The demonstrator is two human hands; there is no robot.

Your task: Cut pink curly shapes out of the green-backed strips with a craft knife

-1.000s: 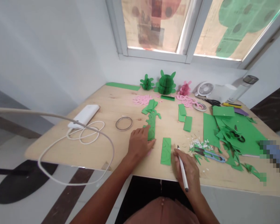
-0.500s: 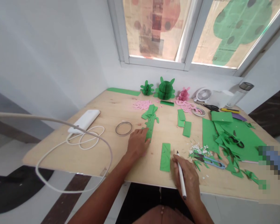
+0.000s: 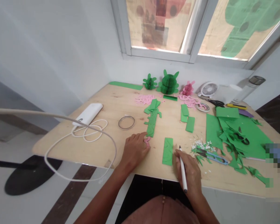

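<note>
My left hand (image 3: 134, 152) lies low on the tabletop, with a small curved pink paper cutout (image 3: 147, 141) between its thumb and index finger. Part of that cutout is hidden by the fingers. Just beyond it runs a row of green paper pieces (image 3: 152, 124). A white pen (image 3: 183, 172) with a dark tip is gripped in my right hand (image 3: 191, 174), its tip pointing away from me over the wood. Left of the pen lies a green paper rectangle (image 3: 167, 152) with curved lines drawn on it.
Blue-handled thread snips (image 3: 214, 157) lie by white and green scraps right of my right hand. Green sheets (image 3: 254, 140) cover the table's right side. Pink cutouts (image 3: 144, 99) and paper figures (image 3: 168, 84) stand behind. A looping white cable (image 3: 80, 179) and power bank (image 3: 90, 113) occupy the left.
My left hand has drawn back from the green pieces toward me, and a pink cutout now shows at its fingers. My right hand still holds the pen. The view has tilted slightly downward.
</note>
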